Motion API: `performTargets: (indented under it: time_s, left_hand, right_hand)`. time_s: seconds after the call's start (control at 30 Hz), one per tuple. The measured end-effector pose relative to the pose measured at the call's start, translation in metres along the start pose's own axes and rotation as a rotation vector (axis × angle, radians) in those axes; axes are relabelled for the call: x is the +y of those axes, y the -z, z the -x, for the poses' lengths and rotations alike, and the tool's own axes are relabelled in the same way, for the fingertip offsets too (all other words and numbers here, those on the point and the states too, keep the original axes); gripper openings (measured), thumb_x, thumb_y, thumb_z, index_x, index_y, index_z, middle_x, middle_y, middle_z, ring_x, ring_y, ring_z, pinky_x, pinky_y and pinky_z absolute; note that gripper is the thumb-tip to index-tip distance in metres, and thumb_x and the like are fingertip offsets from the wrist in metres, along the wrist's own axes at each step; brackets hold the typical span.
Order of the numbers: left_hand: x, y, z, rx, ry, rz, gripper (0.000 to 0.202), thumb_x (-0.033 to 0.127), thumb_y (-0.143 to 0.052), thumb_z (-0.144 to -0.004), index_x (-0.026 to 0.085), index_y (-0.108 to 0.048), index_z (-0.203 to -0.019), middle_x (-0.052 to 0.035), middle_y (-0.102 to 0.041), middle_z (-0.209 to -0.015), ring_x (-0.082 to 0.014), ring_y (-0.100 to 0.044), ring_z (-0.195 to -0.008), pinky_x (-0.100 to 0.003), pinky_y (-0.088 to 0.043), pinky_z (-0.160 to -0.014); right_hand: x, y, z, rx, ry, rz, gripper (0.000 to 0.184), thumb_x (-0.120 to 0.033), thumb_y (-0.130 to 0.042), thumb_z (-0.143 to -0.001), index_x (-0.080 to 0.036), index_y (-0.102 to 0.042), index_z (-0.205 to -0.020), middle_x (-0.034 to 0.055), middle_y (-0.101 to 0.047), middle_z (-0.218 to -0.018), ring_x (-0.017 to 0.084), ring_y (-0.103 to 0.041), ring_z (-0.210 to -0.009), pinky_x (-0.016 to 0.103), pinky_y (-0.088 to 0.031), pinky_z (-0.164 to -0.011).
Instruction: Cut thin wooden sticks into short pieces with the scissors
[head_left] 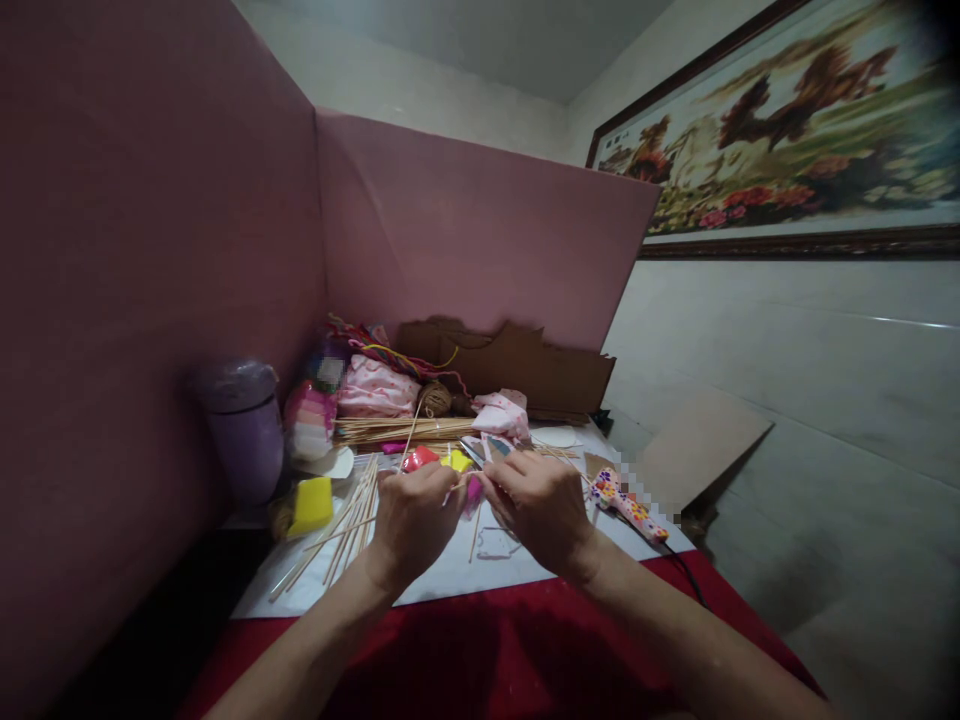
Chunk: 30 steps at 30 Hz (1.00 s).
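My left hand (421,515) is closed around a thin wooden stick (341,535), whose long end juts out to the left. Opposite it, my right hand (536,500) has its fingers pinched together at the short stretch of the stick between the two hands. A grey, blade-like metal piece (472,455) shows just beyond the right fingers; I cannot tell whether it is held or lying there. Past the knuckles are a red packet (420,458) and a yellow piece (456,460), both partly hidden. Loose wooden sticks (334,570) lie left of my left hand.
A flowered hot glue gun (628,505) with a cord lies at the right. On the left stand a purple bin (244,435) and a yellow sponge-like block (311,505). Behind are bundled sticks (412,430), a twine ball (435,398) and cardboard (517,365).
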<state>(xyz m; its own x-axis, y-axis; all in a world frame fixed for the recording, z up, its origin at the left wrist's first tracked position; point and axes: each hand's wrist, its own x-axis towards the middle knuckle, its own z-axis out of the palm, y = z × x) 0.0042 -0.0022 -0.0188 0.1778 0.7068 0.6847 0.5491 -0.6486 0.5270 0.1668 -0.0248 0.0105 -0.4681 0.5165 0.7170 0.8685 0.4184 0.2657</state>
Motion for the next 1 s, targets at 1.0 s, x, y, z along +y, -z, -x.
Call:
performTargets:
  time_s: [1.0]
  left_hand:
    - [-0.043, 0.023, -0.035, 0.002, 0.612, 0.839, 0.034, 0.046, -0.064, -0.067, 0.015, -0.051, -0.067, 0.0068, -0.043, -0.045, -0.0019, -0.025, -0.031, -0.015, -0.016, -0.033]
  right_hand:
    - [0.062, -0.084, 0.012, -0.444, -0.541, 0.075, 0.023, -0.027, -0.050, -0.085, -0.018, -0.070, -0.088, 0.0118, -0.065, -0.096, 0.024, -0.053, -0.092, 0.032, -0.034, -0.073]
